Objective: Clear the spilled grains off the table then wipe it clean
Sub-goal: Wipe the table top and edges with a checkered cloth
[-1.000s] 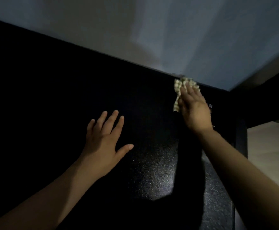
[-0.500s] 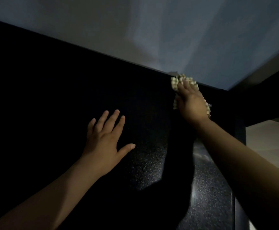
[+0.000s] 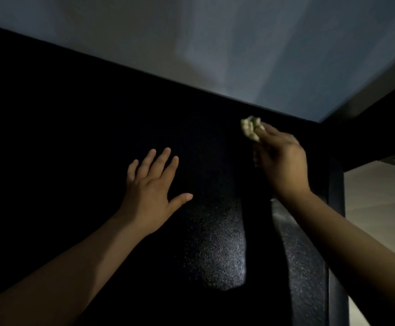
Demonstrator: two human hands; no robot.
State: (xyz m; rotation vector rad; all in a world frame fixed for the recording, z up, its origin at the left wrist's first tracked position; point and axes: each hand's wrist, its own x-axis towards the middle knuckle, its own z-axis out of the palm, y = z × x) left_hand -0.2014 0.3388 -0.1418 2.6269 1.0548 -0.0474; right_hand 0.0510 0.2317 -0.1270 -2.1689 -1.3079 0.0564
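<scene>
A black speckled table point(image 3: 213, 250) fills most of the dim head view. My left hand point(image 3: 150, 191) lies flat on it, fingers straight and spread, thumb out to the right. My right hand point(image 3: 283, 161) is near the table's far right corner and grips a bunched pale checked cloth point(image 3: 250, 128), which sticks out past the fingertips. Whether the cloth touches the tabletop I cannot tell. No grains can be made out on the dark surface.
A pale wall point(image 3: 215, 48) rises just behind the table's far edge. The table's right edge point(image 3: 336, 208) drops off to a light floor point(image 3: 380, 203). A dark band point(image 3: 368, 118) runs along the right behind the corner.
My right hand went from pressing flat on the cloth to gathering it into a bunch in its fingers, turning a little to the left. My left hand has stayed in place.
</scene>
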